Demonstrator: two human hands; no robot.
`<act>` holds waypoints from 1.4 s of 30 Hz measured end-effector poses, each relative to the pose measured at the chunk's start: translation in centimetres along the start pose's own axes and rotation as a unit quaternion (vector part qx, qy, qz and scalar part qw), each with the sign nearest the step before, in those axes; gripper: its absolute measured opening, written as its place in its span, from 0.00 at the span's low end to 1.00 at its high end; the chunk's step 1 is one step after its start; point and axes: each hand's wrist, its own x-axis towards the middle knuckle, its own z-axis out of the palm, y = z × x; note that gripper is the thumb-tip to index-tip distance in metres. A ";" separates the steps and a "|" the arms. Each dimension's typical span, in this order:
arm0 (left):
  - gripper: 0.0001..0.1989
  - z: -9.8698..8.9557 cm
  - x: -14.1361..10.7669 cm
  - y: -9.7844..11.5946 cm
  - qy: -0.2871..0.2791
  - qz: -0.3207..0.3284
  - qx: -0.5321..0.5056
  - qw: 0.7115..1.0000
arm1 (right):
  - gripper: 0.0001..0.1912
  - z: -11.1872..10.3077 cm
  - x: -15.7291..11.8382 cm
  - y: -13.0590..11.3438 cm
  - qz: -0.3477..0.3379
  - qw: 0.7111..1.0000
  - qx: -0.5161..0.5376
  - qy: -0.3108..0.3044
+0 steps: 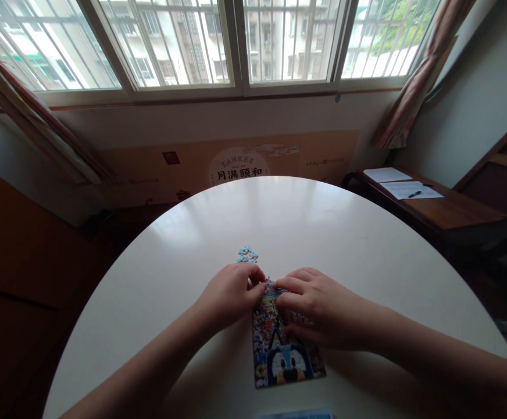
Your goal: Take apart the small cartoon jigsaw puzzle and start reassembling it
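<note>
A colourful jigsaw puzzle (273,326), mostly assembled, lies flat on the round white table, with a blue dog-like cartoon face at its near end. My left hand (236,291) is at the puzzle's far left corner, thumb and fingers pinched together; whatever is between the tips is too small to make out. My right hand (318,302) rests over the puzzle's right side, fingers apart and fingertips on its far part, hiding some of the picture. Just beyond my left hand sits a small group of loose light-blue puzzle pieces (247,255).
The round white table (184,244) fills the middle. A blue-edged flat item (297,414) shows at the bottom edge. On the right, a wooden side table (458,206) bears papers (395,190) and a pen (414,194). Barred windows and a printed cardboard panel (332,154) stand behind.
</note>
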 end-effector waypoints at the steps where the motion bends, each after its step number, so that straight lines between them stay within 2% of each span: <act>1: 0.08 0.1 0.0 0.0 -0.002 0.003 0.005 1.000 | 0.10 0.0 0.0 0.0 0.000 1.000 0.000 0.000; 10: 0.08 0.9 0.3 -0.1 0.037 -0.008 0.026 0.999 | 0.09 0.1 0.0 0.0 -0.002 1.000 0.005 0.001; 14: 0.11 -0.4 0.7 -1.0 0.079 -0.007 0.020 0.997 | 0.10 -0.2 0.0 -0.1 -0.003 1.000 0.007 -0.004; 18: 0.12 -2.4 1.0 -2.1 0.125 -0.047 0.009 0.991 | 0.10 -0.3 0.0 -0.1 -0.003 1.000 0.011 -0.012; 22: 0.13 -3.3 1.2 -2.9 0.135 -0.078 -0.011 0.988 | 0.11 -0.2 0.0 0.0 -0.003 1.000 0.013 -0.009; 26: 0.15 -2.6 1.6 -3.6 0.135 -0.071 -0.008 0.988 | 0.11 -0.1 0.0 0.0 -0.003 1.000 0.013 -0.008; 34: 0.14 -0.9 2.2 -4.6 0.138 0.004 0.022 0.990 | 0.10 -0.1 0.1 0.0 -0.004 1.000 0.013 -0.004; 39: 0.10 -0.5 2.4 -5.1 0.153 -0.010 0.034 0.988 | 0.11 -0.2 0.1 0.0 -0.003 1.000 0.009 -0.006; 42: 0.08 -0.5 2.6 -5.5 0.187 -0.030 0.048 0.981 | 0.10 -0.2 0.1 -0.1 -0.003 1.000 0.011 -0.004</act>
